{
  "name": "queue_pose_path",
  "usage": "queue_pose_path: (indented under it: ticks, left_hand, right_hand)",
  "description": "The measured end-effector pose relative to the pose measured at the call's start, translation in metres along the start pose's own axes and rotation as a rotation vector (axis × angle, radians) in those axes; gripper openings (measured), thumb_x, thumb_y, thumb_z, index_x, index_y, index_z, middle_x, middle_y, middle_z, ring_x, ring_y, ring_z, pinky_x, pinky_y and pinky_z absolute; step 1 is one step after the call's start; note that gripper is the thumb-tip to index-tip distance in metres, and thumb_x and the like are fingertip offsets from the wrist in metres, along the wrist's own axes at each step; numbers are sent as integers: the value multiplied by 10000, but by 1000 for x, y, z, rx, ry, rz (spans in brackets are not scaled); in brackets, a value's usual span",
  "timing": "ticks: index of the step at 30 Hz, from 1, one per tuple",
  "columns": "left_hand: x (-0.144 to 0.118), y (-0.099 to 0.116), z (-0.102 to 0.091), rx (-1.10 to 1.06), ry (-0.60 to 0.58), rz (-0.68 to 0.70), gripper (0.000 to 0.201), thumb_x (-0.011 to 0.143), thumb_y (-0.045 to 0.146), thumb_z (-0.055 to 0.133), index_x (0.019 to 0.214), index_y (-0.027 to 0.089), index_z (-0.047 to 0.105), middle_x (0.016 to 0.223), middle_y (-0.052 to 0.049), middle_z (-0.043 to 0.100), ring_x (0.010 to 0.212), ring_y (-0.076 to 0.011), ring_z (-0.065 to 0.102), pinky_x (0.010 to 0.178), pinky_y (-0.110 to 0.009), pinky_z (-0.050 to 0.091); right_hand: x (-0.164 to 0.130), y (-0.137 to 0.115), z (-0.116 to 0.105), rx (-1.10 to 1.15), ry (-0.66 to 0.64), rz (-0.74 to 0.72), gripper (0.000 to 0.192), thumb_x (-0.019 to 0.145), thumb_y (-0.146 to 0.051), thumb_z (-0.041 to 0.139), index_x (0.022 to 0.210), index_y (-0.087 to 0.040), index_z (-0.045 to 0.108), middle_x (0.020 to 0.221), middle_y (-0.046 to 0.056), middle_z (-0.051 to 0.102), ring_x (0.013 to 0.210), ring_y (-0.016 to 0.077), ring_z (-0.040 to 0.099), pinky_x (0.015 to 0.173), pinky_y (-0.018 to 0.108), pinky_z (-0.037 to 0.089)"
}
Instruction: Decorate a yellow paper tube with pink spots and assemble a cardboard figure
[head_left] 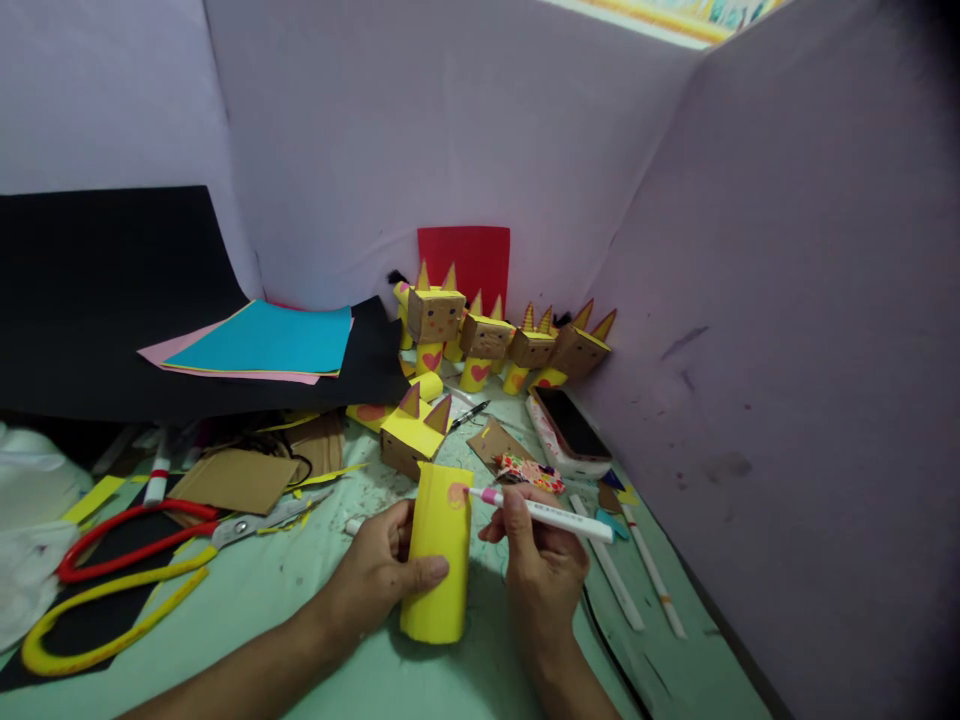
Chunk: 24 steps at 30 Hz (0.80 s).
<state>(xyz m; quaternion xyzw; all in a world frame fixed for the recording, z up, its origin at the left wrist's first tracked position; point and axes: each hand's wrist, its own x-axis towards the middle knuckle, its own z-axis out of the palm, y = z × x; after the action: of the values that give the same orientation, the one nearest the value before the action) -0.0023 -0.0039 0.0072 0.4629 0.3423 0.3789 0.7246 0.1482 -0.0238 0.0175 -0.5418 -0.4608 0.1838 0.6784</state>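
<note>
Two hands [465,570] work on a littered green tabletop [300,600] between lilac walls [750,300].

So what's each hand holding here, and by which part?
The left hand grips the yellow tube around its middle; the right hand holds the marker by its barrel, tip on the tube.

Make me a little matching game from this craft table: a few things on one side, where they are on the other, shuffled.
Things:
1. yellow tube
2. marker
3. scissors
4. phone

Places:
A. lying left on the table
B. held in the left hand
C. by the right wall
D. held in the right hand, tip on the tube

Pairs: 1-B, 2-D, 3-A, 4-C
</note>
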Motion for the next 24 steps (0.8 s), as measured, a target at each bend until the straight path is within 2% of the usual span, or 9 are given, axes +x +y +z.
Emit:
queue_pose_path:
  ticks: [9,16,24]
  left_hand:
    - [0,0,-1,5,-14,11,678,550,382,825,1124,145,555,1003,-115,688,930,-294,627,769,-358,497]
    - [1,0,0,21,-3,-9,689,532,412,827,1108,136,568,977,-123,705,896,-289,643,730,-339,500]
    - [-1,2,1,33,5,-3,688,530,405,825,1116,139,582,1012,-127,698,916,-291,636,752,-350,501]
  right_hand:
    - [-1,-2,2,56,-27,7,262,848,-391,603,746,-152,640,495,-25,594,441,133,580,449,234,456]
    - [-4,-1,-1,32,-91,-32,260,858,-378,586,721,-160,622,490,-29,574,428,128,565,460,242,460]
    - [0,1,-4,-22,-18,-30,259,861,-387,585,738,-160,608,475,-37,565,421,128,565,466,244,462]
